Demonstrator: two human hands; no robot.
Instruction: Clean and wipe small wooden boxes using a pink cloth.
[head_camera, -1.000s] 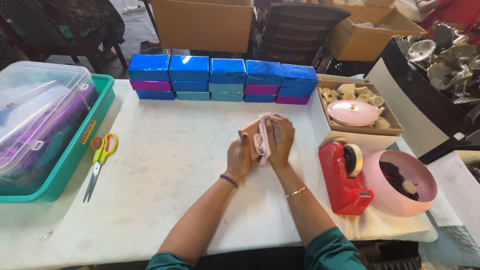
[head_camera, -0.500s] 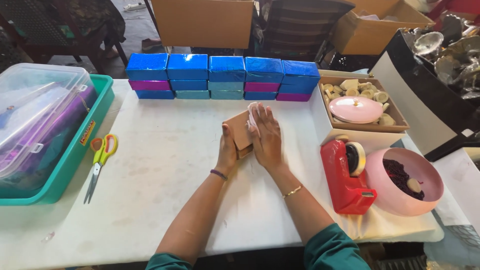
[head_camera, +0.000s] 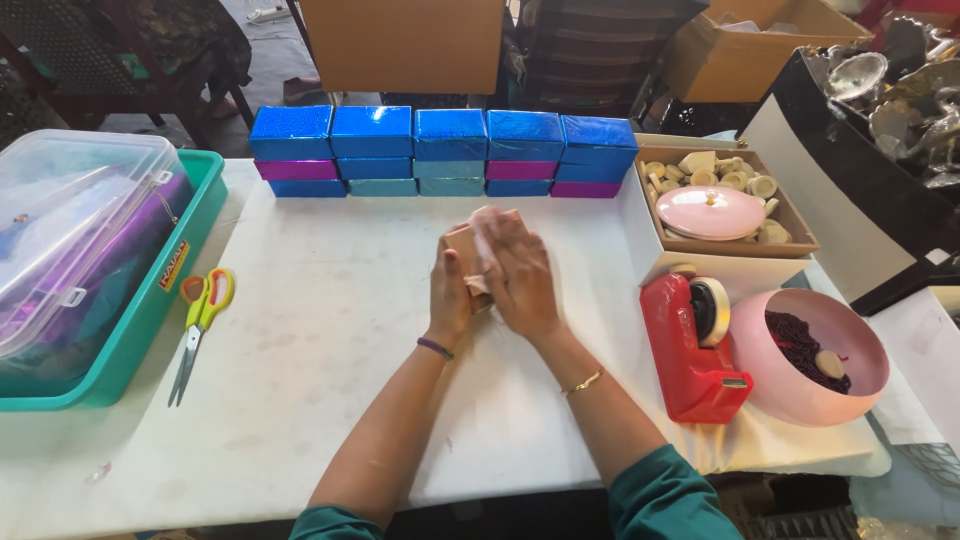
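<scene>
At a white table (head_camera: 330, 330), the left hand (head_camera: 450, 290) grips a small brown box (head_camera: 466, 248) on its side. The right hand (head_camera: 520, 280) lies flat, pressing a pink cloth (head_camera: 484, 222) onto it, before a row of blue boxes (head_camera: 445, 150).

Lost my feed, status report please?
Left hand gripping small brown box. Right hand pressing pink cloth on it. Nothing obstructing.

A white-covered table (head_camera: 330, 330) is carrying everything. Lying directly on it are yellow-and-orange scissors (head_camera: 200, 325), a teal tray (head_camera: 160, 290) at the left edge, a row of stacked shiny blue, purple and teal boxes (head_camera: 445, 152) along the far side, a red tape dispenser (head_camera: 693, 345), a pink bowl (head_camera: 815, 362) and an open cardboard box (head_camera: 725, 210).
</scene>
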